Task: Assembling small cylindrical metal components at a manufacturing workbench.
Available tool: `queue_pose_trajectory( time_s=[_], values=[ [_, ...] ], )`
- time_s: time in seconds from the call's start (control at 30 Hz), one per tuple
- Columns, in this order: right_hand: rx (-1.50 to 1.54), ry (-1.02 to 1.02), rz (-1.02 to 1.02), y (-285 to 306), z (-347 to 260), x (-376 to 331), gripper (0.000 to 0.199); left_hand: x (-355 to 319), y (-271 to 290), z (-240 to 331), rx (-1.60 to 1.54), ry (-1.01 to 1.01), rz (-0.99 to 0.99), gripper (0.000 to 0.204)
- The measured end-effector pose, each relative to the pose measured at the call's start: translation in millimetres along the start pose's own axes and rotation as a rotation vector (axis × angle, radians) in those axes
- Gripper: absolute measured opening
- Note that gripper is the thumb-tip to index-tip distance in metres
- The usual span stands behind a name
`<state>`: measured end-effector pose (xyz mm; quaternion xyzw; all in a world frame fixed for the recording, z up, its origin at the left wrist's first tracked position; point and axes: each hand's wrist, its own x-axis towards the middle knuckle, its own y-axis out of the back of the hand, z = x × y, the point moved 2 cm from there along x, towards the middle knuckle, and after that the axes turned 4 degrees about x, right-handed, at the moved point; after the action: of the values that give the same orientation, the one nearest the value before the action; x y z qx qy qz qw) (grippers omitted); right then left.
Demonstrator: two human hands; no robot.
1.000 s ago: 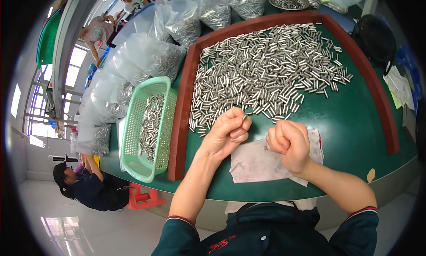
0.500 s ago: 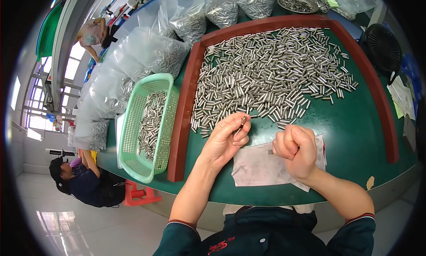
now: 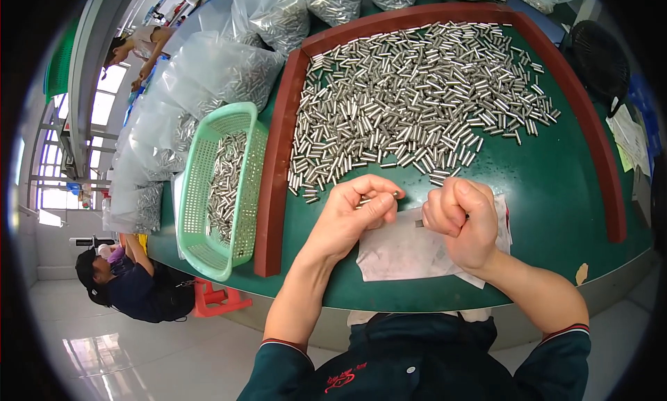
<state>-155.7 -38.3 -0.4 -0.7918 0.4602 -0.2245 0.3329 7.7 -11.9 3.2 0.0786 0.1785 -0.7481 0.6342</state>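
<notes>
Small shiny metal pins [image 3: 417, 88] are spread in a wide heap over the green table. Just in front of the heap, my left hand [image 3: 354, 217] is curled, with a metal pin [image 3: 395, 194] showing at its fingertips. Another bit of metal shows inside its curled fingers. To its right, my right hand [image 3: 462, 220] makes a fist over a stained pale cloth [image 3: 392, 259]. The end of a metal pin [image 3: 419, 223] sticks out of the fist on its left side; the rest is hidden by the fingers.
A dark red wooden frame [image 3: 274, 186] borders the heap. Left of it stands a green plastic basket [image 3: 191, 227] holding more pins. Clear plastic bags [image 3: 240, 68] of pins line the far left edge. A black fan [image 3: 599, 59] stands at the right. Other people sit or bend farther left.
My left hand has turned, and its fingers have curled further around the pin. The right fist keeps nearly the same pose. The heap and basket appear slightly shifted up and left.
</notes>
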Motion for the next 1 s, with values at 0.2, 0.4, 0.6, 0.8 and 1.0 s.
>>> queue_pose_trajectory(
  time_s=[0.2, 0.4, 0.6, 0.8, 1.0],
  values=[
    [-0.034, 0.073, -0.03, 1, 2, 2, 0.039, -11, -25, 3, 1.068, -0.267, 0.045, 0.009],
    [-0.014, 0.112, -0.034, 2, -4, -1, 0.039, -9, -25, 0, 1.125, -0.234, 0.099, 0.013],
    [-0.02, 0.085, -0.024, 1, 1, 0, 0.039, -10, -24, -3, 1.071, -0.305, 0.143, 0.01],
    [0.044, 0.062, -0.021, 1, 2, 3, 0.038, -8, -24, -1, 1.091, -0.314, 0.137, 0.007],
    [0.038, 0.07, -0.034, 1, 2, 2, 0.038, -8, -24, -1, 1.062, -0.351, 0.146, 0.008]
  ],
)
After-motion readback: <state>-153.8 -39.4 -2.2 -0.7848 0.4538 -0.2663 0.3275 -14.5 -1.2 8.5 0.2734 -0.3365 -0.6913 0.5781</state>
